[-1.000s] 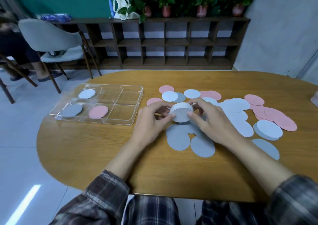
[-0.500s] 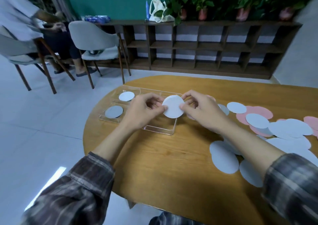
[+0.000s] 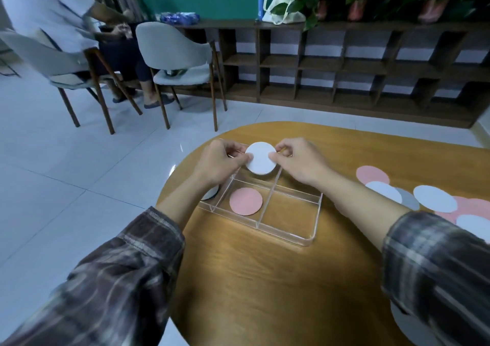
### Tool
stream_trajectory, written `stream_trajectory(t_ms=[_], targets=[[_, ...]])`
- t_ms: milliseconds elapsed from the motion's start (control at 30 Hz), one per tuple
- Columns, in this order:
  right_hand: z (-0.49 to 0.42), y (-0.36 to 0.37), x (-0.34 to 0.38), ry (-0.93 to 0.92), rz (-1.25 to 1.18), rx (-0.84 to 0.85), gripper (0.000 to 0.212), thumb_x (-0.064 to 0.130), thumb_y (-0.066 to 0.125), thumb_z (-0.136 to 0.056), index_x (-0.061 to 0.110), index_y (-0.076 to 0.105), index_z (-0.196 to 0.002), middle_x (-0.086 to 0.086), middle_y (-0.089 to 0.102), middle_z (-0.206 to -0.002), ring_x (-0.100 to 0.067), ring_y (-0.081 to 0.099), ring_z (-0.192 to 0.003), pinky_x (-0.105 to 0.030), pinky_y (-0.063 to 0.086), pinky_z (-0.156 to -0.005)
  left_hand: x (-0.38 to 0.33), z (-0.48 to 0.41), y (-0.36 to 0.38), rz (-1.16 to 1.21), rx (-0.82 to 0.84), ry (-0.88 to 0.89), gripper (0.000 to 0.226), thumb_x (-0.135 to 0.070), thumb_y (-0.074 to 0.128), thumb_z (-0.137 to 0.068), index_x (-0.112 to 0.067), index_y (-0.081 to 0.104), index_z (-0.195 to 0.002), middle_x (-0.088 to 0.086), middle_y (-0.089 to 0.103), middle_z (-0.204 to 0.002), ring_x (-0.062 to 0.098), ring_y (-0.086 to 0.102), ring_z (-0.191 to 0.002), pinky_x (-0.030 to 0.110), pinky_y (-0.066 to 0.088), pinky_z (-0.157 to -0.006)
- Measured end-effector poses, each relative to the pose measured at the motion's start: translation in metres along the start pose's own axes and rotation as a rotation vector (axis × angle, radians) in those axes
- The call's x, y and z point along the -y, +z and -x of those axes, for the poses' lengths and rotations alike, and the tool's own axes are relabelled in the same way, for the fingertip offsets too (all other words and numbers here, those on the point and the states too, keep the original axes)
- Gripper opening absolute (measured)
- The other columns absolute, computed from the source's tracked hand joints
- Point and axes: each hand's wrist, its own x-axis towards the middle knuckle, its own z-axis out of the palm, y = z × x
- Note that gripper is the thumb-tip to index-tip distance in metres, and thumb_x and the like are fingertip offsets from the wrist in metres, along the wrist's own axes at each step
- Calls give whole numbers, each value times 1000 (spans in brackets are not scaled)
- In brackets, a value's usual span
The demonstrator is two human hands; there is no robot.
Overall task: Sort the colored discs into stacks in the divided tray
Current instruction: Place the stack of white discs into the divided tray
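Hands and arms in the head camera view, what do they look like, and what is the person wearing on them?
The left hand and the right hand are bare, with no gloves or watch showing. The left sleeve and the right sleeve belong to a dark plaid shirt, grey-brown with paler stripes. Its cuffs end partway up the forearms, which are uncovered below them.

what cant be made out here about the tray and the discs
Head view only:
- Count in the white stack: only its top face shows, pinched by the left hand and right hand.
- Tray far compartments: hidden behind that stack and both hands.
- Half-hidden disc: mostly covered by the left forearm, colour unclear.
- Loose discs: cut off by the right edge and the right sleeve.
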Motion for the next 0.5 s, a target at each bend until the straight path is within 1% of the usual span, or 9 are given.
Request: stream_trajectory(t_ms=[67,100,167,233,267,333,367,433,500], targets=[[-8,5,-2,23,26,19,26,35,69,-94,16,74,-111,6,66,-84,-12,57,-86,-22,37,-63,5,-8,1,-101,10,-13,17,-35,72,-95,-20,78,-99,-2,78,-104,13,68,-85,20,50,-69],[-10,7,-3,32,51,34,27,36,68,-94,15,74,-111,4,67,-88,-13,57,-89,-22,37,-65,6,-11,3,-159,15,-5,18,-36,71,-95,-19,79,-94,-2,77,-104,14,68,-86,20,49,-69],[-14,11,-5,29,104,61,28,36,67,-95,14,76,-109,1,72,-95,-14,59,-93,-24,40,-73,9,-16,6,-223,13,24,20,-34,71,-95,-16,80,-90,0,77,-105,14,65,-84,12,42,-59],[-16,12,-8,22,128,74,27,36,66,-95,13,78,-103,-1,75,-99,-18,62,-98,-29,45,-77,10,-20,8,-251,-2,35,18,-34,72,-94,-19,82,-91,-8,77,-100,8,63,-80,7,40,-56],[-17,12,-10,17,132,77,27,36,65,-94,13,79,-98,-1,76,-97,-19,63,-97,-31,46,-76,11,-23,9,-265,-16,47,17,-35,74,-93,-20,83,-90,-11,77,-97,6,64,-82,9,41,-56],[-19,14,-13,3,125,71,24,37,67,-92,16,78,-88,1,74,-89,-20,63,-94,-32,46,-73,12,-25,11,-296,-44,75,16,-36,77,-89,-22,81,-84,-9,77,-89,9,66,-87,18,42,-61],[-19,15,-14,0,122,60,21,36,68,-91,18,78,-89,4,73,-85,-19,63,-93,-32,48,-75,11,-24,12,-322,-48,88,16,-36,78,-88,-21,80,-82,-7,76,-85,11,66,-87,19,42,-60],[-16,19,-16,-18,125,30,19,34,70,-89,21,77,-101,10,69,-83,-17,63,-92,-35,53,-81,11,-22,15,-393,-37,99,15,-36,78,-87,-21,79,-86,-4,73,-83,13,64,-82,20,41,-57],[-10,20,-18,-41,108,-18,19,31,70,-89,23,75,-105,11,68,-85,-14,62,-87,-38,55,-83,8,-18,16,-407,-54,103,14,-34,75,-88,-21,78,-91,-3,71,-86,17,64,-85,29,49,-63]])
